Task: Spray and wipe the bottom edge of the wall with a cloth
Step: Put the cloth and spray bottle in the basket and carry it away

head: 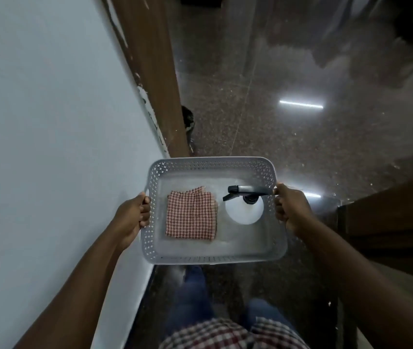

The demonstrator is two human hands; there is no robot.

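Observation:
I hold a grey perforated plastic basket (213, 259) in front of me, above the floor. My left hand (135, 215) grips its left handle and my right hand (288, 209) grips its right handle. Inside, a folded red-and-white checked cloth (190, 216) lies on the left. A white spray bottle (245, 211) with a dark trigger head stands on the right. The pale blue wall (49, 147) runs along my left. Its dark bottom edge (145, 293) meets the floor just below the basket.
A brown wooden door frame (155, 79) stands ahead against the wall, with a small dark object (187, 119) at its foot. Polished speckled stone floor (288, 134) stretches ahead. Dark wooden furniture (389, 222) sits at my right. My legs in jeans (192, 293) show below.

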